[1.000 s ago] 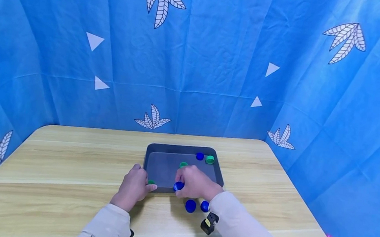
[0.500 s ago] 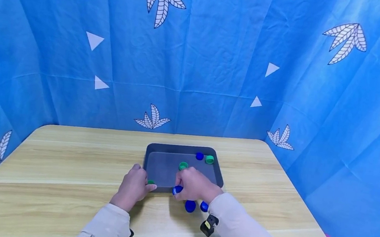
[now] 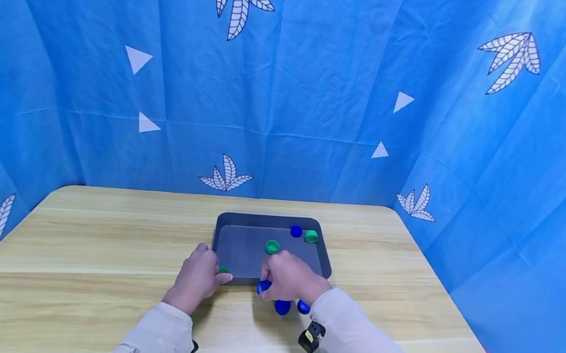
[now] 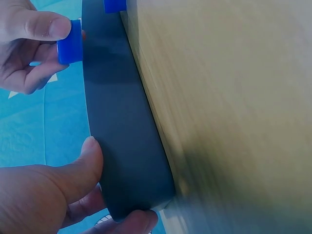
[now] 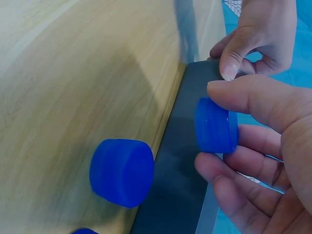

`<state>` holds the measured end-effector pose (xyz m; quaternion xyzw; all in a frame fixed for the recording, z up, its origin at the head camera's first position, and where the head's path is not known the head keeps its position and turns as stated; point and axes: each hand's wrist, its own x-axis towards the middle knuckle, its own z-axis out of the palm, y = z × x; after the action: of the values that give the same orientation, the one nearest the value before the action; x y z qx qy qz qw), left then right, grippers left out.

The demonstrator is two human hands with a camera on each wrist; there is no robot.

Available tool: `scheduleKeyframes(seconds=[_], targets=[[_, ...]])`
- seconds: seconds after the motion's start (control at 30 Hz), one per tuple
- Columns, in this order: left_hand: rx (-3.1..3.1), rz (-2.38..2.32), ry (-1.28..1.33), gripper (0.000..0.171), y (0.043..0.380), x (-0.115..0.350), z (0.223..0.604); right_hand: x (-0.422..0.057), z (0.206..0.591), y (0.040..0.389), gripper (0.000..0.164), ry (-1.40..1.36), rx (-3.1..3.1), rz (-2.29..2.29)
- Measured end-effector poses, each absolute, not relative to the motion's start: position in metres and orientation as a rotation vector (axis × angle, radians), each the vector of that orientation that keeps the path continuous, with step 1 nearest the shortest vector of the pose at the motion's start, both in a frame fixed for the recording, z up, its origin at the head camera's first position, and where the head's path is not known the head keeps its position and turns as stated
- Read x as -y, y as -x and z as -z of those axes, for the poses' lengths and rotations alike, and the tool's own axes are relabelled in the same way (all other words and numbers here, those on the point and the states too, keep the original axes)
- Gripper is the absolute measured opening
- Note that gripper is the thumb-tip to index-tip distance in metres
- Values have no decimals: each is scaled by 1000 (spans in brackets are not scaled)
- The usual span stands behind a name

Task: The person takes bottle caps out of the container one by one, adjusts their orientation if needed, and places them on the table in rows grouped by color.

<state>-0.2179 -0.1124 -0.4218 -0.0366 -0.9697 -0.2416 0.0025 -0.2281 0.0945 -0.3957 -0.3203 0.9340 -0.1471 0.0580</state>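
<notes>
A shallow dark grey tray lies on the wooden table. My left hand grips its near left corner, the thumb on the rim and fingers around the corner. My right hand pinches a blue bottle cap between thumb and fingers, right at the tray's near rim. Close by on the table, in front of the tray, are two more blue bottle caps, one beside the held cap and another near the right wrist.
Inside the tray are a green cap near the middle, another green cap and a blue cap at the far right. A third green cap sits partly hidden by my left hand. A blue curtain surrounds the table.
My right hand has brought the blue bottle cap slightly toward me, from over the tray's near rim to its front side. The left hand keeps its grip on the tray corner.
</notes>
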Motion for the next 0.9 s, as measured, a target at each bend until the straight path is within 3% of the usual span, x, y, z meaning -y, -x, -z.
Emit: scheduleKeyframes(seconds=[0.9], targets=[[3022,743,141,39,217,113,421,-91,405,223,22,901,-2775,403]])
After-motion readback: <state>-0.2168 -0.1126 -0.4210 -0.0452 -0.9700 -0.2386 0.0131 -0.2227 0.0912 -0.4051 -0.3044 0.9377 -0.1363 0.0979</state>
